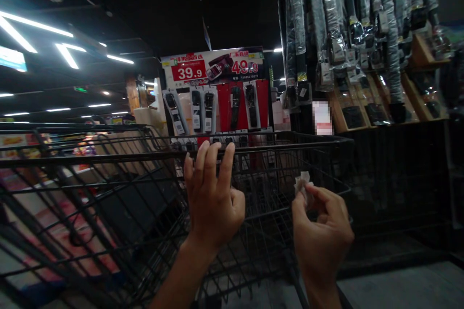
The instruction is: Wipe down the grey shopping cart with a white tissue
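A black wire shopping cart stands close in front of me. My left hand is raised at its near side rail, fingers stretched upward and slightly apart, with nothing held. Whether the fingertips touch the rail I cannot tell. Farther right, my right hand pinches a crumpled whitish tissue between thumb and fingers. The tissue sticks up above the fingertips, in front of the cart's wire side.
Behind the cart, a display board carries price signs and packaged belts. Plastic-wrapped belts hang at the upper right, above tilted wooden display boxes. A dark flat panel shows through the wires at left. Grey floor lies lower right.
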Demonstrator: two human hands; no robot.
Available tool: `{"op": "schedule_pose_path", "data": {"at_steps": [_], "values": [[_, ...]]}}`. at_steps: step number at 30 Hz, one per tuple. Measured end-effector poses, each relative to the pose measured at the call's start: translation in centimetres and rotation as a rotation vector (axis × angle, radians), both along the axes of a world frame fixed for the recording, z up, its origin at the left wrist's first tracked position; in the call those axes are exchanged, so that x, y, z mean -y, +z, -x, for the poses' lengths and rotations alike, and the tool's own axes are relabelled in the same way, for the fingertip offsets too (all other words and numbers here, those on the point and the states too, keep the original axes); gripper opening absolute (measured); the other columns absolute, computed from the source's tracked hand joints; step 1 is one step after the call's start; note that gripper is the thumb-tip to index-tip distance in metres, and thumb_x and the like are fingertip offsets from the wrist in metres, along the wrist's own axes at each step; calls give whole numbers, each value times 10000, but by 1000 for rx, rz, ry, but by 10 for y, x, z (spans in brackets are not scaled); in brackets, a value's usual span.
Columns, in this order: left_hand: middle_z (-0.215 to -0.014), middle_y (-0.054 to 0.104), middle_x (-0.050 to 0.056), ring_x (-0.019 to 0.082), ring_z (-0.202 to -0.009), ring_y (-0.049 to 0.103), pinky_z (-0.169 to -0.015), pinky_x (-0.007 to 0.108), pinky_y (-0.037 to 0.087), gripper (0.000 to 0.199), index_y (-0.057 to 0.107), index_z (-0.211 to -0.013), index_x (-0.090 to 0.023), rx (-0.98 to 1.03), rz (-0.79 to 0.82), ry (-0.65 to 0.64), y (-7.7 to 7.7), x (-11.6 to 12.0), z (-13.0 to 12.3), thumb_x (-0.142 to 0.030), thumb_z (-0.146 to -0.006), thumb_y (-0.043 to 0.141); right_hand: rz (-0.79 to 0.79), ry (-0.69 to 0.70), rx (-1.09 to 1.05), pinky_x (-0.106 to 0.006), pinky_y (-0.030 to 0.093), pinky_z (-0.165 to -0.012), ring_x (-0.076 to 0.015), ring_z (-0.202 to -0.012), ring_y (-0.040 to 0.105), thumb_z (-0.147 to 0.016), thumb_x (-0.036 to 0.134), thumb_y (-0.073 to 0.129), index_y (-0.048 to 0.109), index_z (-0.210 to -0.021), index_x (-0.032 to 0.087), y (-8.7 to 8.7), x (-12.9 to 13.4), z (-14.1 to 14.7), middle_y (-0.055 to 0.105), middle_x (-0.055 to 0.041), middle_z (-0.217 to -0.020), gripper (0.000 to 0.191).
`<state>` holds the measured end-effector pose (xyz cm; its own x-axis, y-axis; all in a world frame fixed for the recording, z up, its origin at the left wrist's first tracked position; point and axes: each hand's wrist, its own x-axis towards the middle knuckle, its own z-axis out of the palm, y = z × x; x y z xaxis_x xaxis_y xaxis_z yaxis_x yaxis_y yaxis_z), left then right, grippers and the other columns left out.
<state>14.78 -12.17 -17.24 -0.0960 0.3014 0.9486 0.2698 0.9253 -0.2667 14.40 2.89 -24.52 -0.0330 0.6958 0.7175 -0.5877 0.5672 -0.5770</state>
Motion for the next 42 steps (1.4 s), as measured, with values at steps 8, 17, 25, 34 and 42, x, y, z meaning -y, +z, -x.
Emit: {"op": "schedule_pose_path", "data": {"at_steps": [8,17,25,34,42], "values": [[-1478,310,188,309,-1424,225,-1154,557,176,599,401,-1379,-158,107,35,-35,-54,13,-9,-76,-793,494,-159,144,-19,-284,527,-677,-148,-773,605,-835,135,582,628,-900,180,-1,26,-2,622,-43,-866,91],[-1113,649,110,249,-1175,523,-1156,482,158,375,567,-1220,-173,74,7,-41,-101,22,-9,-228,-872,441,-413,335,-96,-285,566,-737,-144,-850,628,-837,37,528,629,-936,191,-6,65,-5,629,-47,-906,210],[-1163,629,115,248,-1195,517,-1078,426,327,506,529,-1277,-150,128,5,-31,-108,20,-10,-109,-777,464,-429,188,-93,-299,563,-703,-147,-793,639,-850,68,552,626,-921,197,-13,41,1,645,-33,-865,165],[-1194,611,104,238,-1220,471,-1093,399,295,508,533,-1274,-125,157,28,-71,-107,22,-12,-86,-775,445,-384,94,-90,-296,538,-714,-138,-779,631,-844,83,571,617,-908,190,-13,50,-1,643,-25,-849,133],[-1202,603,97,239,-1227,466,-1097,410,298,568,498,-1312,-150,184,-7,-89,-111,21,-11,-91,-748,464,-146,-88,23,-323,504,-683,-169,-724,603,-810,185,623,644,-876,168,-13,28,7,647,-43,-805,71]]}}
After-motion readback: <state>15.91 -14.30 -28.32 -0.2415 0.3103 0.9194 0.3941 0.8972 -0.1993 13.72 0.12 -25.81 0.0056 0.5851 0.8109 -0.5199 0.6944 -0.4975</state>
